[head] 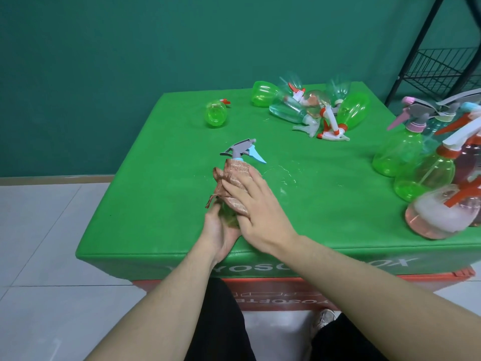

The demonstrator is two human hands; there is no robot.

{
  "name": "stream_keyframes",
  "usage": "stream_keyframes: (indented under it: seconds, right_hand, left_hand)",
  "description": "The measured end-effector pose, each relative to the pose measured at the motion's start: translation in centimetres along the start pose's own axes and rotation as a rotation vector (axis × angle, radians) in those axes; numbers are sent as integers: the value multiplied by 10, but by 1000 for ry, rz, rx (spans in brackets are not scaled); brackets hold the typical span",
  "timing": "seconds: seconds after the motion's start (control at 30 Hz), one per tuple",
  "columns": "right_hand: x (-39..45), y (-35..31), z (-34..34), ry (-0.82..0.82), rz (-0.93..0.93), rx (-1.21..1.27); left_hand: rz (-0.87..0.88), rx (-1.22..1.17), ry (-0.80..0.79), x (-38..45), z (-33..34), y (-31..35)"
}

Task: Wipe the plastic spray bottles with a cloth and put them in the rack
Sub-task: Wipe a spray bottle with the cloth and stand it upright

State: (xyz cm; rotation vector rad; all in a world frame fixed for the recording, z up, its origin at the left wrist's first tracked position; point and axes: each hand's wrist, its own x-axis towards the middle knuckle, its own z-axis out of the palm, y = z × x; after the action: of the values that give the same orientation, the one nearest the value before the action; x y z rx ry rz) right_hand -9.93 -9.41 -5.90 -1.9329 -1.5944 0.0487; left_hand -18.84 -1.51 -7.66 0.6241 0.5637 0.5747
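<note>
At the near edge of the green table (161, 204), the left hand (221, 234) cups the base of a spray bottle (230, 217), fingers curled round it. The right hand (256, 208) presses a brown cloth (234, 183) flat against its body, fingers extended. The bottle's long axis runs toward 12 o'clock, its grey trigger head (242, 148) farthest away. The wire rack (442, 71) stands at 2 o'clock, nearer the right hand. Unwiped bottles appear to lie at 1 o'clock.

One cloth (235, 183), one rack (442, 71), two hands, and roughly a dozen spray bottles, their overlapping blurring the count.
</note>
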Motion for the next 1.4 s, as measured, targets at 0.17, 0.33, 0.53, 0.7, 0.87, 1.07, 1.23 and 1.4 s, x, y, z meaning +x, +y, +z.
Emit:
stream_keyframes:
  seconds: [0.17,0.33,0.53,0.7,0.87,1.07,1.23,1.4]
  right_hand:
    - [-22,-3,10,-11,-82,-20]
    - [-41,4,15,-10,-158,-85]
    - [-42,6,14,-6,-152,-86]
    - [-10,-6,5,33,-1,-7]
    - [28,-10,-7,-23,111,-2]
    - [59,-5,-10,-78,308,187]
    - [41,-12,-6,-33,253,180]
    - [11,-11,0,-13,84,26]
  left_hand:
    - [13,61,54,-1,1,-1]
    - [-35,85,33,-3,-5,-2]
    - [-20,86,20,-5,-5,-4]
    - [43,77,-3,-3,4,-3]
    - [-5,54,-32,1,1,-1]
    - [-30,95,-27,0,1,0]
    - [-21,34,-28,0,-2,-1]
    - [11,-3,42,2,-2,-3]
